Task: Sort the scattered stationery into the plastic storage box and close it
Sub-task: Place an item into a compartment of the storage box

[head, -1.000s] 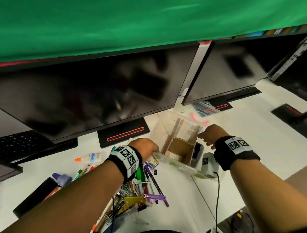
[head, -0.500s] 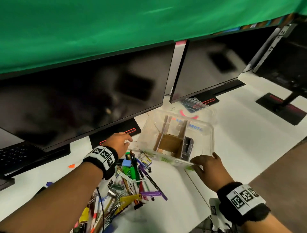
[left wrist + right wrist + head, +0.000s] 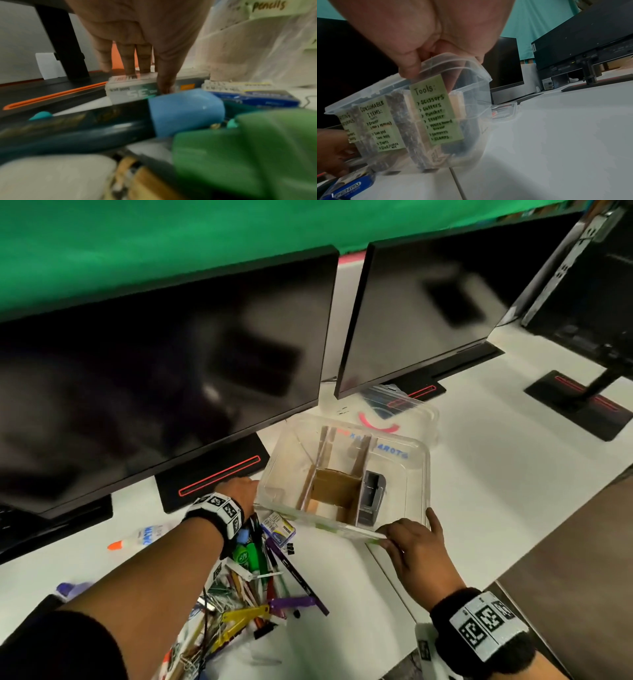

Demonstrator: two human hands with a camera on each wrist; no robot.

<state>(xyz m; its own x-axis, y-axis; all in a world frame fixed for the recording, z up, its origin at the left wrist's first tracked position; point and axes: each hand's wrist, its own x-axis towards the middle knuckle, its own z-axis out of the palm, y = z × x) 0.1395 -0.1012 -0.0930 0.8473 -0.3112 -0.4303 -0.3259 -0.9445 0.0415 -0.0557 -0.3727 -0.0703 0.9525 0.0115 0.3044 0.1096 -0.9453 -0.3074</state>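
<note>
Monitors [image 3: 164,371] line white desk [image 3: 479,474] under green backdrop [image 3: 171,241].

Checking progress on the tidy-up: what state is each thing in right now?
Storage box: open, nearly empty.
Lid: off, behind the box.
Stationery pile: unsorted on the desk.
Left hand: fingers straight, touching a small packet.
Right hand: gripping the box rim.

White desk [image 3: 479,481], smooth and bare toward the right, with a thin seam across its top. Along its back, dark blank monitors [image 3: 164,371] on flat black bases [image 3: 209,477] edged with a red line. Behind them, a green backdrop [image 3: 171,231] across the whole width. Beyond the desk's right edge, grey-brown floor [image 3: 582,559]. Dim, even indoor light.
</note>
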